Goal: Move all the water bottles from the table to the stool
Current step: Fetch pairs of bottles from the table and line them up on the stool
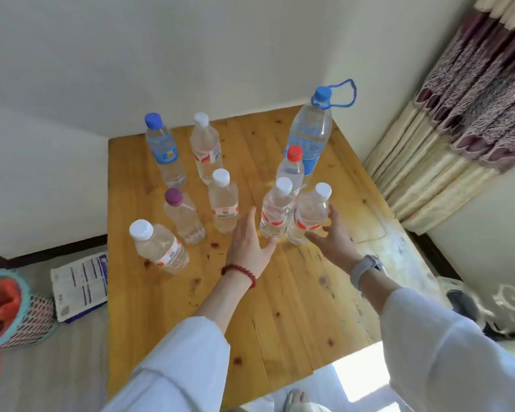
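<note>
I have both hands spread, gripping nothing: my left hand (248,239) beside one white-capped bottle (275,208), my right hand (333,236) touching its neighbour (309,215). All nine bottles stand on the wooden table (280,307).

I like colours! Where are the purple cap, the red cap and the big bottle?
purple cap (173,196), head view, cap top.
red cap (294,153), head view, cap top.
big bottle (309,135), head view, clear body.

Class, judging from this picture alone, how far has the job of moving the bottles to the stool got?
Done: nothing visible; no stool is in view, and nine bottles stand on the table. In hand: the left hand and right hand reach for two white-capped bottles, neither clearly gripped. Left: all nine, including the large handled bottle.
</note>
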Motion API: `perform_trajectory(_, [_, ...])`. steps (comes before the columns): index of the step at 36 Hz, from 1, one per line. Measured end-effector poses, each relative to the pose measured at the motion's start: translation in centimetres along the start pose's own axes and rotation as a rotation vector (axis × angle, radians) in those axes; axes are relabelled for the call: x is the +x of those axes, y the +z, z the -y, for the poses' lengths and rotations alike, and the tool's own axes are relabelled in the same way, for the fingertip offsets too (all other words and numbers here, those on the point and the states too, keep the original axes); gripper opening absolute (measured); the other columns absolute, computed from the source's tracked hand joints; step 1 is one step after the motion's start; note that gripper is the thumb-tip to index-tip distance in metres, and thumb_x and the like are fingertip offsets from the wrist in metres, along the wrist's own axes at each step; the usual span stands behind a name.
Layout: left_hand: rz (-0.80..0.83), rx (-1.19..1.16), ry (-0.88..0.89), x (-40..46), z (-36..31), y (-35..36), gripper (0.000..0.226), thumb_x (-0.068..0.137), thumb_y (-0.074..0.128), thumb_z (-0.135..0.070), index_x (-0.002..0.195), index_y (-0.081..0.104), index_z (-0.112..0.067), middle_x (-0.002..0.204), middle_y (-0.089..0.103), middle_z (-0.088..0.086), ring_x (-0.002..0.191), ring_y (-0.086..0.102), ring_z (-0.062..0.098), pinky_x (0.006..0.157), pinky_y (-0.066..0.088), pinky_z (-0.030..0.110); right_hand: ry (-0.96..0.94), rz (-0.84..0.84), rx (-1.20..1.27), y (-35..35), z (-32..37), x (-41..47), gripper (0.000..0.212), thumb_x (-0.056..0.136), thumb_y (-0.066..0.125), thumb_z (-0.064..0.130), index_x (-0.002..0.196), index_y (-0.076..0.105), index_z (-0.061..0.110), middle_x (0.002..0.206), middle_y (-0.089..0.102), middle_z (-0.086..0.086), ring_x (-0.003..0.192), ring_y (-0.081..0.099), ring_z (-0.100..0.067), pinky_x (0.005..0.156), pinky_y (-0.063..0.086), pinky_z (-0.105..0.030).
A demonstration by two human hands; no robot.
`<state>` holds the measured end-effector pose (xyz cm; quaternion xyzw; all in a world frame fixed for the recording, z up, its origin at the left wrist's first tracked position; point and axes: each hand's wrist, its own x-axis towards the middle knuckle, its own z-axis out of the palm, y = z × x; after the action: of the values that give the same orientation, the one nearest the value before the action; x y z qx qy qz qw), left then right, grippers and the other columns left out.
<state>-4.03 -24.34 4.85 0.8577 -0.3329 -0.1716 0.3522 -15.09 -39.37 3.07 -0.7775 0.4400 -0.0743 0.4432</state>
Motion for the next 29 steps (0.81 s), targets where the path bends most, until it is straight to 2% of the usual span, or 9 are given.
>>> perform_trajectory(3, [0.043,-0.039,-0.023,3.0,0.2,1.8,0.082,0.083,0.062,-0.035,0.144,0.012,-0.011,0.151,0.023,0.01,0.138,0.022,0.023,0.108,0.026,0.029,0.008,0.078,0.09,0.3,-1.0,1.6,0.087,0.083,0.065,0.017,0.146,0.006,0.019,0.147,0.033,-0.004,0.127,0.045,-0.025,0.102,0.04,-0.04])
perform_trajectory(6, [0.023,-0.12,-0.026,5.2,0.8,3.4,0.082,0.077,0.069,-0.035,0.141,0.021,-0.013,0.143,0.036,0.009,0.133,0.033,0.023,0.105,0.034,0.033,-0.006,0.099,0.099,0.5,-1.5,2.9,0.087,0.083,0.066,0.016,0.146,0.005,0.021,0.135,0.044,0.0,0.121,0.048,-0.019,0.103,0.039,-0.039])
perform_trajectory(11, [0.003,-0.201,-0.003,7.0,1.8,4.9,0.073,0.072,0.073,-0.033,0.131,0.035,-0.016,0.126,0.05,0.004,0.117,0.049,0.02,0.092,0.046,0.033,-0.028,0.113,0.081,0.9,-2.5,4.3,0.076,0.082,0.067,0.02,0.142,0.021,0.013,0.137,0.042,0.001,0.124,0.041,-0.014,0.096,0.03,-0.017])
perform_trajectory(13, [0.025,-0.217,0.016,7.3,1.9,5.1,0.073,0.072,0.074,-0.032,0.13,0.035,-0.015,0.126,0.051,0.003,0.114,0.05,0.017,0.087,0.044,0.026,-0.026,0.125,0.09,1.1,-2.7,4.6,0.077,0.08,0.069,0.02,0.141,0.022,0.015,0.139,0.042,-0.001,0.126,0.04,-0.015,0.1,0.03,-0.021])
perform_trajectory(17, [0.039,-0.273,0.024,7.9,1.6,5.1,0.068,0.071,0.076,-0.027,0.126,0.039,-0.014,0.122,0.054,0.003,0.107,0.053,0.015,0.078,0.041,0.02,-0.031,0.083,0.123,1.2,-3.0,4.6,0.079,0.072,0.073,0.035,0.136,0.028,0.022,0.135,0.045,-0.001,0.126,0.042,-0.019,0.108,0.036,-0.044])
perform_trajectory(19, [0.033,-0.302,0.032,7.8,1.6,4.9,0.066,0.071,0.076,-0.024,0.126,0.041,-0.015,0.119,0.054,0.001,0.104,0.052,0.01,0.077,0.04,0.013,-0.014,0.048,0.138,1.3,-3.1,4.1,0.078,0.07,0.074,0.038,0.133,0.029,0.024,0.133,0.046,0.0,0.123,0.044,-0.018,0.105,0.039,-0.043])
perform_trajectory(22, [0.047,-0.311,0.042,7.1,1.9,4.3,0.064,0.069,0.077,-0.03,0.123,0.044,-0.017,0.114,0.056,-0.002,0.098,0.053,0.006,0.073,0.037,0.002,0.002,-0.008,0.185,1.2,-2.6,2.4,0.072,0.076,0.073,0.026,0.132,0.029,0.017,0.121,0.046,0.005,0.113,0.047,-0.013,0.094,0.041,-0.029])
perform_trajectory(26, [0.063,-0.38,0.047,4.9,2.1,3.8,0.07,0.059,0.063,-0.055,0.119,0.045,-0.022,0.11,0.057,-0.005,0.098,0.056,0.007,0.076,0.041,0.007,-0.018,-0.058,0.208,0.7,-2.7,-0.4,0.07,0.076,0.073,0.03,0.13,0.031,0.017,0.122,0.049,0.004,0.109,0.052,-0.013,0.093,0.044,-0.031])
perform_trajectory(29, [0.075,-0.468,0.024,3.0,1.9,4.2,0.059,0.058,0.064,-0.063,0.109,0.041,-0.042,0.108,0.057,-0.008,0.1,0.056,0.004,0.08,0.043,0.011,0.021,-0.123,0.232,0.2,-3.4,-2.9,0.073,0.071,0.072,0.047,0.129,0.032,0.026,0.126,0.047,0.002,0.112,0.051,-0.014,0.096,0.046,-0.036])
